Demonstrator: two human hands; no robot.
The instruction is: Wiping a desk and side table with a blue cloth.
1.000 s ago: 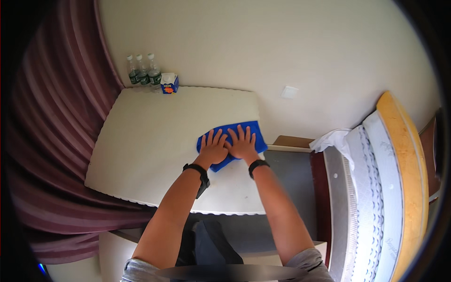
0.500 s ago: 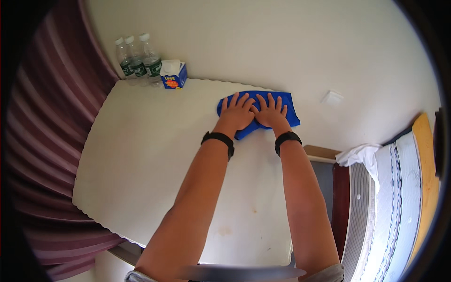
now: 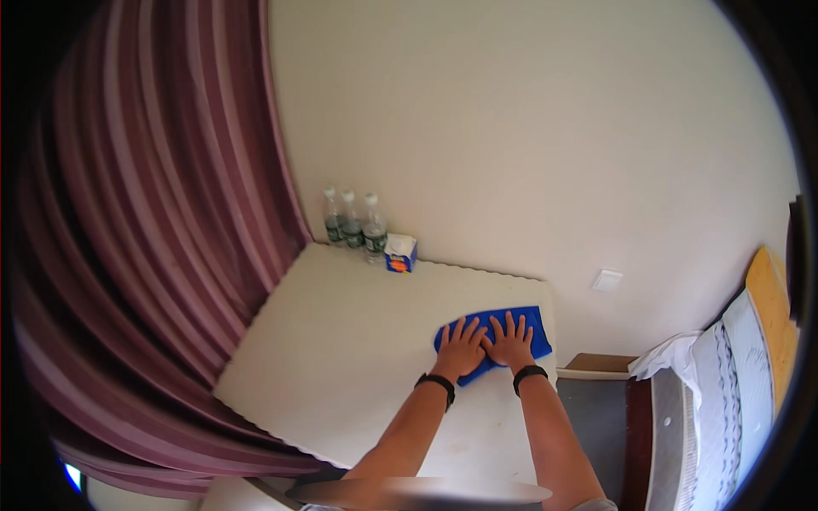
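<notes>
A blue cloth (image 3: 538,327) lies spread on the pale tabletop (image 3: 341,358), close to the table's right edge. My left hand (image 3: 461,347) presses flat on its left part, fingers apart. Beside it, my right hand (image 3: 511,339) lies flat on the cloth too, fingers spread, and the two thumbs meet or nearly meet. Part of the cloth is hidden under both palms. Each wrist wears a black band.
Three clear bottles (image 3: 374,232) with white caps and a blue-and-white carton (image 3: 401,255) stand at the back by the wall. A striped purple curtain (image 3: 170,213) hangs along the left. To the right is a mattress (image 3: 724,400) with a wooden board.
Both hands have drawn the cloth from the back edge toward me along the table's right side. The head view has tilted upward, showing more wall and curtain.
</notes>
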